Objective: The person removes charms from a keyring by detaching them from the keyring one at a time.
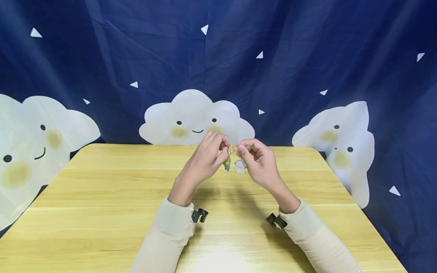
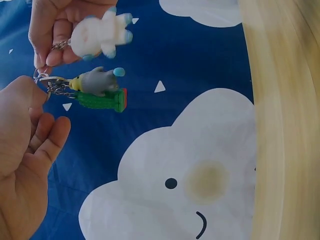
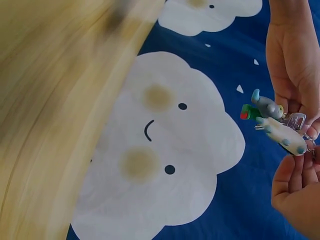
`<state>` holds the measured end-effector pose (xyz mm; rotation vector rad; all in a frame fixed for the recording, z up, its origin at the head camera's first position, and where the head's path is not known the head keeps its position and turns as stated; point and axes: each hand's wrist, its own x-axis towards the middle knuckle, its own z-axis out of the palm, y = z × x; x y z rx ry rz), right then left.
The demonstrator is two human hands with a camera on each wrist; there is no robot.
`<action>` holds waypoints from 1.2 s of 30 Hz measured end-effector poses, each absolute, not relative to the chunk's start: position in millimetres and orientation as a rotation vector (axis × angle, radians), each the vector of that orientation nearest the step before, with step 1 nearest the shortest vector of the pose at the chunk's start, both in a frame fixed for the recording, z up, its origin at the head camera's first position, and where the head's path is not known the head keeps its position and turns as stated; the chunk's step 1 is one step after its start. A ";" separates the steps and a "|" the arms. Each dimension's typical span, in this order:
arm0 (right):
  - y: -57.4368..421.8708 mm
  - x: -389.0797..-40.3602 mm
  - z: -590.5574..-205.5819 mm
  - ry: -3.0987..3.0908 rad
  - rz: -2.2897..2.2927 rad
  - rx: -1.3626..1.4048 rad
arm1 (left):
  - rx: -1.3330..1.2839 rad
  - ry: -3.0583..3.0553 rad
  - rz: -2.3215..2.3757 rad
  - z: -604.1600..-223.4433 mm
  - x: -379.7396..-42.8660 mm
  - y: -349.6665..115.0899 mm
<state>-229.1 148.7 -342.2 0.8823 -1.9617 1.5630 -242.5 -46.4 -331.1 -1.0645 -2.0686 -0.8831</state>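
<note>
Above the table, both hands meet at the thin metal rings (image 1: 233, 149) of keychains with small figures. My left hand (image 1: 206, 158) pinches the rings from the left; below its fingertips hang a grey figure with a yellow part (image 2: 96, 81) and a green charm with a red end (image 2: 102, 100). From the right, my right hand (image 1: 261, 163) pinches a ring with thumb and forefinger, and a white figure with light-blue tips (image 2: 102, 36) dangles under it. The fingers partly cover the rings, so how they link cannot be told.
The light wooden table (image 1: 112, 212) extends below the hands. Behind it hangs a dark blue curtain (image 1: 232, 57) printed with white smiling clouds (image 1: 194, 113) and triangles. Each wrist wears a small black camera strap (image 1: 199, 215).
</note>
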 end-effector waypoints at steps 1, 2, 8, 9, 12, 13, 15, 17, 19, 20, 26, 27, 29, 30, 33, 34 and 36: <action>148.7 -229.4 -342.4 -1.953 1.554 0.886 | -1.069 -2.064 -0.884 -331.0 -242.8 -46.1; 148.9 -229.7 -342.6 -1.944 1.547 0.890 | -1.075 -2.059 -0.885 -331.0 -243.0 -46.0; 150.6 -229.6 -341.2 -1.911 1.567 0.885 | -1.126 -2.023 -0.877 -329.9 -242.5 -44.2; 151.0 -229.6 -340.9 -1.909 1.578 0.882 | -1.130 -2.020 -0.878 -329.8 -242.4 -44.0; 152.3 -229.6 -339.5 -1.904 1.613 0.862 | -1.142 -2.016 -0.891 -329.7 -241.8 -43.6; 152.7 -229.7 -338.9 -1.903 1.624 0.855 | -1.144 -2.016 -0.899 -329.7 -241.6 -43.6; 153.8 -229.9 -337.9 -1.902 1.649 0.846 | -1.149 -2.017 -0.913 -329.6 -241.3 -43.4; 154.9 -230.3 -336.8 -1.905 1.670 0.837 | -1.153 -2.018 -0.923 -329.7 -241.2 -43.1; 156.1 -230.7 -335.8 -1.917 1.687 0.832 | -1.160 -2.015 -0.932 -329.3 -240.6 -42.7; 156.7 -230.8 -335.1 -1.924 1.697 0.829 | -1.165 -2.014 -0.936 -329.1 -240.3 -42.5; 161.2 -230.7 -330.9 -1.990 1.721 0.792 | -1.198 -1.993 -0.951 -329.0 -239.6 -40.2; 161.8 -230.7 -330.4 -2.002 1.723 0.787 | -1.204 -1.987 -0.952 -329.0 -239.5 -39.6; 162.8 -230.9 -329.8 -2.024 1.724 0.775 | -1.219 -1.975 -0.953 -328.9 -239.3 -38.5; 163.2 -231.1 -329.7 -2.034 1.726 0.769 | -1.225 -1.969 -0.952 -329.1 -239.4 -38.1; 164.1 -231.7 -329.3 -2.058 1.724 0.755 | -1.232 -1.956 -0.956 -329.3 -239.3 -37.5; 164.4 -231.7 -329.2 -2.065 1.722 0.751 | -1.229 -1.953 -0.959 -329.5 -239.5 -37.4; 164.6 -231.6 -328.5 -2.073 1.718 0.739 | -1.213 -1.949 -0.967 -330.0 -240.1 -37.7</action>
